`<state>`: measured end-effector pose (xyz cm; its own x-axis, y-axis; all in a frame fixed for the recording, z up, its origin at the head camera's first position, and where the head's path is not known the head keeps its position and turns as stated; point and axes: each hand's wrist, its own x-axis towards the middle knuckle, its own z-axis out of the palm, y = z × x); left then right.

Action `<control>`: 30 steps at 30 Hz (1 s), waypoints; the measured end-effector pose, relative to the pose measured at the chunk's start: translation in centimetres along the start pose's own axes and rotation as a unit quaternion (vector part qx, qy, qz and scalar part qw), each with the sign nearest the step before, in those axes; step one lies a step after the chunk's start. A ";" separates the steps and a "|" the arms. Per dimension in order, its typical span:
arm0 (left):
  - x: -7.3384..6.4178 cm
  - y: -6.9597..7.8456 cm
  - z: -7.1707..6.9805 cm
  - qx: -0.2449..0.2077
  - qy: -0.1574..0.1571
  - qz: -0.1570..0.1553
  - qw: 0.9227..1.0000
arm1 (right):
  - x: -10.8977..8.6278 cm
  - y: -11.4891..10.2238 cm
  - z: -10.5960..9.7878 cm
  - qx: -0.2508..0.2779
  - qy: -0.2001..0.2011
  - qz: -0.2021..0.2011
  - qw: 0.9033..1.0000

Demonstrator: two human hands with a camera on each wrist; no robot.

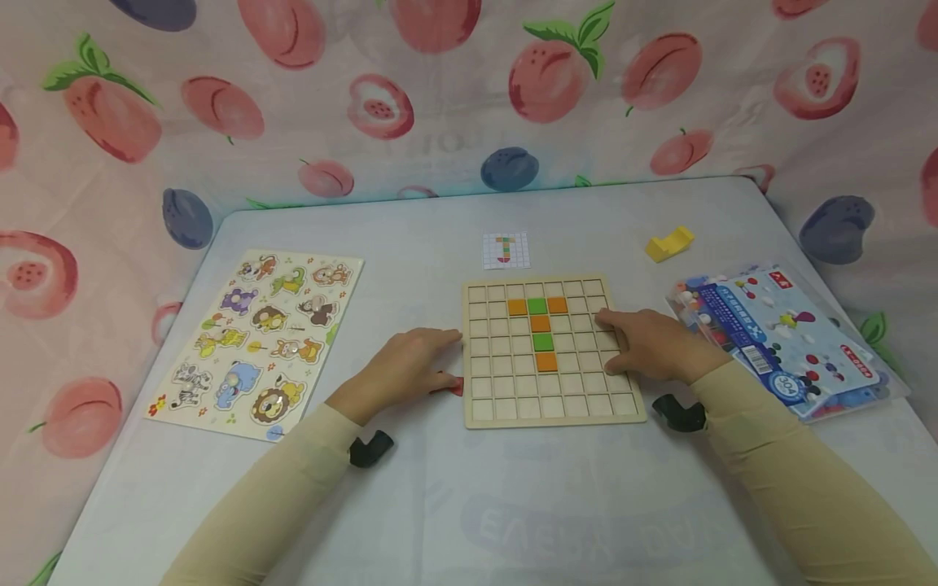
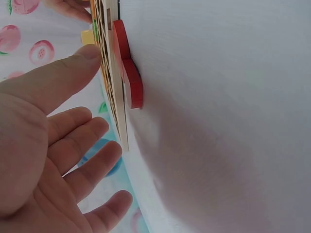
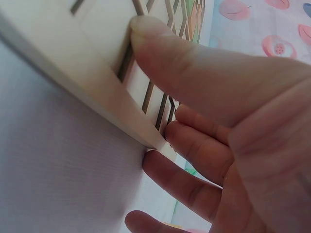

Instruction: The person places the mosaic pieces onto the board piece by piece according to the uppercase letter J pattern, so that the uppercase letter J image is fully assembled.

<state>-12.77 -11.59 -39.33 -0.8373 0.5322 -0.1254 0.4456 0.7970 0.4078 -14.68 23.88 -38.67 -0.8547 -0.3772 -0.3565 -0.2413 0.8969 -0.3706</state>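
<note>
A square wooden grid board (image 1: 506,408) lies on the table, holding orange tiles (image 1: 540,324) and green tiles (image 1: 537,306) in a T shape. At its left edge is my left hand (image 1: 410,362), fingers extended and gripping nothing. Red pieces (image 2: 133,80) with curved sides lie on the table against that edge, near the left thumb. My right hand (image 1: 655,342) rests at the board's right side. Its thumb (image 3: 165,48) lies on the grid, while its other fingers reach along the edge, loosely bent.
A small card (image 1: 506,251) with a coloured tile pattern lies behind the board. Further right are a yellow curved block (image 1: 670,243) and a clear plastic box (image 1: 890,382) with a blue printed sheet. An animal puzzle board (image 1: 252,338) lies at left.
</note>
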 end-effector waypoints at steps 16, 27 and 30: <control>-0.1 -0.4 0.6 0.006 -0.011 -0.014 1.000 | 0.0 0.1 0.0 0.003 0.002 -0.002 1.000; -0.2 -0.3 0.6 0.008 -0.011 -0.012 1.000 | 0.1 0.2 0.1 -0.002 0.006 -0.004 1.000; -0.2 -0.2 0.6 0.008 -0.014 -0.014 1.000 | 0.1 0.1 0.0 -0.003 0.005 -0.004 1.000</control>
<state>-12.51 -11.69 -39.94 -0.8404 0.5175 -0.1611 0.4277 0.8157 0.3895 -14.79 23.95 -38.79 -0.8577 -0.3817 -0.3444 -0.2504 0.8952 -0.3686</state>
